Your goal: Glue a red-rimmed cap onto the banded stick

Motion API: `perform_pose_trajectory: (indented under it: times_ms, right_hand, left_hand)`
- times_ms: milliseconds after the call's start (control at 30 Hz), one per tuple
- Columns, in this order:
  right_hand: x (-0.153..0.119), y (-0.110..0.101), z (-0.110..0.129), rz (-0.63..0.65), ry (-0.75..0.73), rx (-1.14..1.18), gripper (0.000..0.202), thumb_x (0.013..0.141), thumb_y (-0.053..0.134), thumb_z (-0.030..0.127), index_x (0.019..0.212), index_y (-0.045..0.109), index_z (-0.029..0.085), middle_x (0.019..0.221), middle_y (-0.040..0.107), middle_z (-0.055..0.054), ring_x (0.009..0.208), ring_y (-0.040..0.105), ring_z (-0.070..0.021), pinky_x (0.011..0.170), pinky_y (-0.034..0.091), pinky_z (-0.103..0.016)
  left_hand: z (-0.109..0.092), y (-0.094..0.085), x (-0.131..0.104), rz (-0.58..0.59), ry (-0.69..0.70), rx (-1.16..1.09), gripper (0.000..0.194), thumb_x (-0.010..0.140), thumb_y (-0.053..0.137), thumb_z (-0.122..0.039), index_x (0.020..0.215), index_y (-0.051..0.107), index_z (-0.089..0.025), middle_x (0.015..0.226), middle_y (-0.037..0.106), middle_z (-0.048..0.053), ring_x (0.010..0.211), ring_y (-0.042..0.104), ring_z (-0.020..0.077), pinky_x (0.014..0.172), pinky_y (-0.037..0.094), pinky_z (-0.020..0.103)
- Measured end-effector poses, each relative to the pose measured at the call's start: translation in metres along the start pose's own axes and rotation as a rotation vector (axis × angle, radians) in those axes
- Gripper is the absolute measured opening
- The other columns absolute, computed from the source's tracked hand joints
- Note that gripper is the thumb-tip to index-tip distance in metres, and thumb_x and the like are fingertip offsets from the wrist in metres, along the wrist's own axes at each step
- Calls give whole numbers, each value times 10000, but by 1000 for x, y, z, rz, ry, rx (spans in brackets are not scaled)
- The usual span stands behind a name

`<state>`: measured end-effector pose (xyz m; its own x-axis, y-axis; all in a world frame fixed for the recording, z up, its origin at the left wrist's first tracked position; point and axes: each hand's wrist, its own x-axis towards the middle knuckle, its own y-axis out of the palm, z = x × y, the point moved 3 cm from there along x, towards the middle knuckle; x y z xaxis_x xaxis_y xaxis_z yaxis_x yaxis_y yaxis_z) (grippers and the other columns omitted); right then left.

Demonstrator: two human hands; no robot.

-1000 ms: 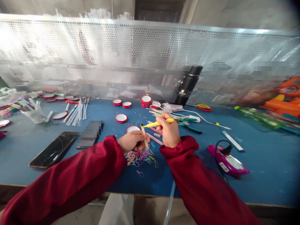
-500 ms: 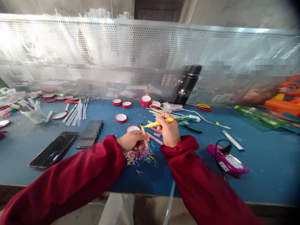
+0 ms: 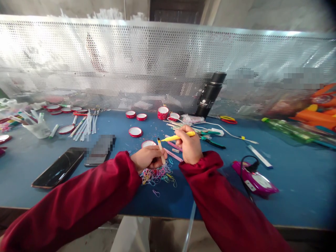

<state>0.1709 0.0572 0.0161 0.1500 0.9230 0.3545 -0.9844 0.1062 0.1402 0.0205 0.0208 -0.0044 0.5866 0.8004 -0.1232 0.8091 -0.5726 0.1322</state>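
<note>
My left hand point(image 3: 147, 157) is closed on a thin pale stick point(image 3: 160, 145), held nearly upright. Its top end is black, with a yellow part just beneath. In my right hand point(image 3: 191, 148) a yellow marker pen point(image 3: 172, 138) is gripped, its tip pointing left at the stick's upper end. Whether the tip touches the stick I cannot tell. Below my left hand lies a tangled pile of small coloured elastic bands point(image 3: 154, 177). Pink sticks point(image 3: 173, 154) rest on the table between the hands, and a red-rimmed round lid point(image 3: 148, 144) is partly hidden behind my left hand.
Two phones point(image 3: 59, 167) lie to the left, near a cup of pens point(image 3: 39, 129) and clear strips point(image 3: 85, 127). A black flask point(image 3: 210, 96) leans against the perforated metal screen point(image 3: 162, 63). Green-handled pliers point(image 3: 214, 142) and a purple device point(image 3: 254, 180) are at right.
The marker's tip has shifted very slightly up along the stick. Both hands keep their grips and otherwise stay almost in place.
</note>
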Motion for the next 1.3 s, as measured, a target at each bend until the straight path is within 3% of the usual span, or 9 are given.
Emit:
perform_pose_trajectory:
  times_ms: [200,1100,1300]
  right_hand:
    - [-1,2,-1,41,28,-1,262,764,627,330,644,428,209,429,407,92,364,315,-48,360,226,-169]
    - [-1,1,0,6,15,-13,249,758,634,310,647,437,207,424,414,92,359,339,-50,353,245,-169]
    - [-1,2,-3,54,33,17,247,766,632,315,651,445,203,423,417,93,353,313,-42,351,217,-165]
  left_hand:
    - [-1,1,0,5,-9,1,199,837,488,-327,767,533,-146,446,430,-37,352,264,53,393,143,213]
    - [-1,1,0,-8,-15,-5,197,851,471,-316,771,530,-146,461,442,-32,361,268,56,391,148,214]
    - [0,0,0,-7,-15,-1,173,850,468,-293,774,528,-149,443,435,-36,357,270,56,395,149,213]
